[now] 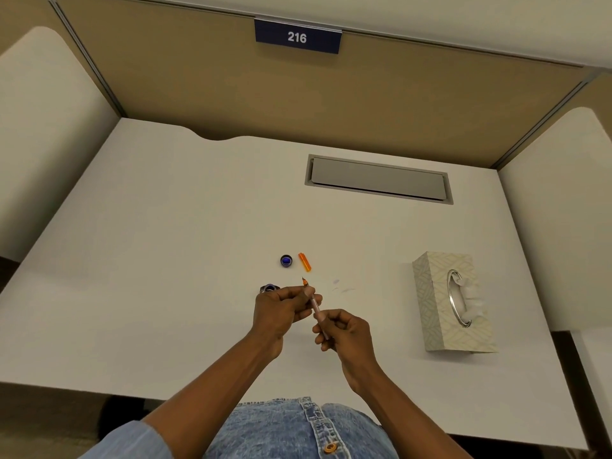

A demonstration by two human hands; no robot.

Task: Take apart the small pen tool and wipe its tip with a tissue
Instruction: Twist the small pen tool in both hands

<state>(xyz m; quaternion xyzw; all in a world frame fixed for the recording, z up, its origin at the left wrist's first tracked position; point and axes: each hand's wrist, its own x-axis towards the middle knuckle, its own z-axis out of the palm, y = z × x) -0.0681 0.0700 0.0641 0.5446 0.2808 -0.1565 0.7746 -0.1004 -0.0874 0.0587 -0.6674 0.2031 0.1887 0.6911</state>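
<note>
Since a small ink pot (270, 287) sits on the white desk (165, 260) just beyond the left hand (281, 308), partly hidden by its knuckles and apparently open, the pulling apart is best done with the elbows quiet and the hands lifted clear of it. That left hand pinches the small pen tool (314, 304) near its front, fingers and thumb curled round the part behind the orange section. The dark tip (304, 280) points to the far side, free of the fingers. Farther off lie a round cap (286, 261), blue inside up, and just right of it an orange pen cap (304, 262), both apart from the hands.

The pen slants from far left to near right above the near middle of the desk. The right hand (344, 332) holds its pale barrel at the near end, fingers wrapped round it. The step in hand looks like separating front from barrel — whether by twist or straight pull I cannot tell. A firm hold on the left and a slow turn from the right should do it, with the tip aimed away from the sleeve and the desk.

Faint bluish marks (341, 286) show on the desk right of the tip, so ink may drip. The tissue box (450, 303) stands well to the right, a tissue (470, 299) poking from its slot, within reach of the right hand once the barrel is set down.
</note>
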